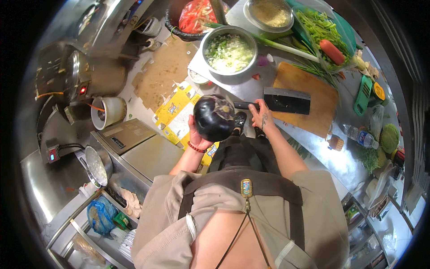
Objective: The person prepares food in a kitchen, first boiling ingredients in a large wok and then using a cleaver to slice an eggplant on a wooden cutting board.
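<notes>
A large round black eggplant (pixel 212 118) rests in my left hand (pixel 199 136), its stem end turned to the right. My right hand (pixel 262 117) grips a cleaver (pixel 287 101) at the handle, close to the blade. The cleaver's broad dark blade lies flat or hovers just over the wooden cutting board (pixel 304 122); I cannot tell which. Between my hands, the butt of the cleaver's handle points at the eggplant.
Beyond my hands stands a metal bowl of chopped scallion (pixel 229 50). A bowl of minced garlic (pixel 268 15) and a container of cut greens (pixel 322 37) sit behind. To the right are a green peeler or grater (pixel 362 95) and a water bottle (pixel 361 137). Flattened cardboard (pixel 164 74) covers the floor.
</notes>
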`<state>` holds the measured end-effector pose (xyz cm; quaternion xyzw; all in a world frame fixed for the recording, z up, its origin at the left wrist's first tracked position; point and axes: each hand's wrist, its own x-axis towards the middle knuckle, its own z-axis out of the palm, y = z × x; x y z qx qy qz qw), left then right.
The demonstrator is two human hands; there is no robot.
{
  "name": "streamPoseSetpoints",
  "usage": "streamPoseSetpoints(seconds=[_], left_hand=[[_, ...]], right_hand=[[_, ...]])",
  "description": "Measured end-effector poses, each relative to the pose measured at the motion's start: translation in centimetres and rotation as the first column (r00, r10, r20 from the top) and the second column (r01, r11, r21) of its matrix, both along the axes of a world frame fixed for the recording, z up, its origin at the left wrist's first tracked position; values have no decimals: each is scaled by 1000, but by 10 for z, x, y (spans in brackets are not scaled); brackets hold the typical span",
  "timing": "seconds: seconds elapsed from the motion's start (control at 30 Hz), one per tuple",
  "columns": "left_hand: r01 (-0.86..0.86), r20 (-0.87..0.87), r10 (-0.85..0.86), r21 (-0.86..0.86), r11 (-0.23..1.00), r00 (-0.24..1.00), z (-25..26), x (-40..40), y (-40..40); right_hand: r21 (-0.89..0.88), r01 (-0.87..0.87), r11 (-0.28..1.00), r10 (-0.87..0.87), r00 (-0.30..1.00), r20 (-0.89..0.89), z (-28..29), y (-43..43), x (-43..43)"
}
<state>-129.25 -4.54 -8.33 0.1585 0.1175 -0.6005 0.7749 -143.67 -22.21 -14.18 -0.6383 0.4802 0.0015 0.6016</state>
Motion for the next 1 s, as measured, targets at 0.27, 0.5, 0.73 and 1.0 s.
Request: streamPoseSetpoints(seconds=[0.27, 0.5, 0.73, 1.0], left_hand=[[411, 151, -402, -33, 911, 903, 1, 7, -60], [629, 305, -607, 29, 777, 734, -26, -46, -158], [389, 799, -557, 599, 700, -227, -20, -98, -224], [253, 729, -276, 525, 813, -626, -7, -124, -222]], right_hand=[[202, 656, 727, -675, 628, 387, 17, 28, -109], [-171, 535, 827, -489, 836, 249, 110, 30, -212], [-587, 369, 721, -452, 892, 5, 101, 31, -207], [-546, 334, 768, -420, 907, -36, 108, 45, -208]])
